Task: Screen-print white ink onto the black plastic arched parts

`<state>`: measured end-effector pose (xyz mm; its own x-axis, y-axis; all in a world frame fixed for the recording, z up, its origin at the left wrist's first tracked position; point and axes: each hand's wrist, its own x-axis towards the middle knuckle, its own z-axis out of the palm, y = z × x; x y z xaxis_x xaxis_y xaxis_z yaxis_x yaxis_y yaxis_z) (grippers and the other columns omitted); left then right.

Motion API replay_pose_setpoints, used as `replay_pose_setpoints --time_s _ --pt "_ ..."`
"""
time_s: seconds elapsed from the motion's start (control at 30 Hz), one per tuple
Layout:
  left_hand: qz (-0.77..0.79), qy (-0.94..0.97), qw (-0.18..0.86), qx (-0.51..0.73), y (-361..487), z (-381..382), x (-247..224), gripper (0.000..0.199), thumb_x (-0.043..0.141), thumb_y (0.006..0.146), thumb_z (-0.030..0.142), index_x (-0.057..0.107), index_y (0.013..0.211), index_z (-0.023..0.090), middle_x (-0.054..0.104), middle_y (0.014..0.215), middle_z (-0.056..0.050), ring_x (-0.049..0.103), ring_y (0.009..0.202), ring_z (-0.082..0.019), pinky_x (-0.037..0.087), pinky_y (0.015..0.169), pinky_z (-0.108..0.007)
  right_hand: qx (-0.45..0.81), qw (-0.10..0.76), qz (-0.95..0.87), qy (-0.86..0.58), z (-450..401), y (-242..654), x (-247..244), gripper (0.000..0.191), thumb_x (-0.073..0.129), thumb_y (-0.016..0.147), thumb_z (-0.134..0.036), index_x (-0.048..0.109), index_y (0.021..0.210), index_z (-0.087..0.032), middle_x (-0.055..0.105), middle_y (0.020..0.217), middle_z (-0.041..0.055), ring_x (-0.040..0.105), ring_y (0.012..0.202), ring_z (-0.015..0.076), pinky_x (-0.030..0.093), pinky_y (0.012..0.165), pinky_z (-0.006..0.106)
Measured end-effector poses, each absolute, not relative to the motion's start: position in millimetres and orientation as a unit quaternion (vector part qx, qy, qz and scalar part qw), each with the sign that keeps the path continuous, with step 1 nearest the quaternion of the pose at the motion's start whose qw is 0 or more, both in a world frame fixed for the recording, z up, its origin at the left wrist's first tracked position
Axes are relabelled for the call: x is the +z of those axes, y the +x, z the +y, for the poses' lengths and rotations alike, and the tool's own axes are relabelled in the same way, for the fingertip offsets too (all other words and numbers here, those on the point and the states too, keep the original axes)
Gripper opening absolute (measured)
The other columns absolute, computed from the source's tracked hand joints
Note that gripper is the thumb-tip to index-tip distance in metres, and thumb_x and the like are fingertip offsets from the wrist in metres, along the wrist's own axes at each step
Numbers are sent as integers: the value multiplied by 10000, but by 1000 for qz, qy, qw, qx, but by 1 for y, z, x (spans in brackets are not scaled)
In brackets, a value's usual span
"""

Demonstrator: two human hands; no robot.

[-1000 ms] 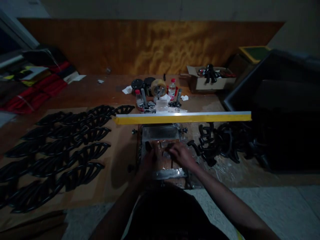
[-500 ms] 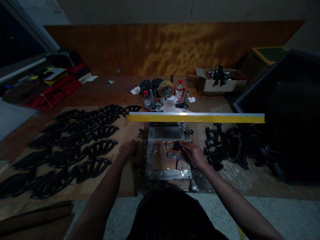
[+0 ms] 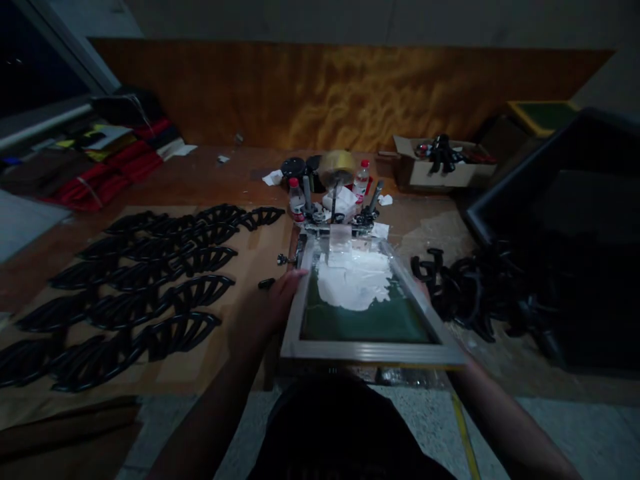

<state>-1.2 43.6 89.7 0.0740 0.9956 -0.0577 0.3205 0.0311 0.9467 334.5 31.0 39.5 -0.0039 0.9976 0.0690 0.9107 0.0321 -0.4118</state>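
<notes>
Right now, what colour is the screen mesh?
Dark green mesh with a white patch, head view.

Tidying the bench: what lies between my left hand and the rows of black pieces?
A small black piece on the brown paper, seen in the head view.

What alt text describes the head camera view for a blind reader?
A person's left hand and right hand hold a metal-framed printing screen raised, white ink smeared on its green mesh. Black cut-out shapes lie in rows on brown paper at left.
</notes>
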Motion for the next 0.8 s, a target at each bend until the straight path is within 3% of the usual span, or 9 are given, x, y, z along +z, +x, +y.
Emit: replay_pose_setpoints --time_s 0.07,0.2,0.27,0.33,0.43,0.6,0.7,0.8 --pt "593 572 458 334 -3 27 69 428 499 901 419 649 1238 202 685 1235 -99 619 1156 -262 464 1046 -415 86 204 -663 -715 48 343 54 383 404 919 -211 674 1189 -173 681 1060 139 629 971 284 518 827 416" --pt "634 562 451 280 5 21 30 578 518 887 331 469 1444 184 652 1302 -133 600 1211 -283 466 1036 -429 15 217 -741 -635 83 293 83 544 611 852 -271 533 1370 -123 469 1452 200 452 1295 332 420 1023 452" --pt "635 568 451 267 8 25 17 602 503 891 326 440 1463 147 659 1283 -154 606 1205 -294 469 1028 -442 34 143 -793 -591 92 258 90 497 637 838 -241 565 1316 -128 538 1385 198 482 1247 324 419 1007 427" --pt "636 570 454 254 8 28 9 614 496 898 338 425 1473 132 653 1294 -166 619 1188 -299 470 1026 -451 79 60 -807 -582 89 236 89 313 599 847 -192 646 1153 -156 668 1170 151 575 1089 279 451 919 357" --pt "629 571 462 256 6 29 2 623 490 910 354 411 1480 115 588 1388 -192 611 1204 -300 449 1054 -459 117 -7 -834 -540 65 232 78 214 546 834 -134 685 994 -164 708 1006 114 620 961 235 451 836 300" --pt "624 562 473 266 5 27 0 602 496 917 351 420 1478 145 531 1464 -165 579 1264 -278 419 1102 -440 155 -1 -912 -380 32 257 74 263 575 760 -87 696 981 -163 713 1008 106 622 980 230 427 865 319" --pt "610 566 474 290 5 26 1 573 506 912 333 451 1461 179 524 1480 -127 544 1310 -254 406 1123 -401 173 -8 -904 -390 38 257 78 213 589 746 -98 705 889 -203 714 904 57 626 897 209 426 795 292" --pt "612 556 472 306 5 25 2 578 528 899 328 464 1449 162 540 1461 -142 576 1264 -261 433 1097 -412 121 39 -886 -446 35 250 69 196 549 820 -125 703 929 -178 708 927 91 611 907 229 428 801 314"
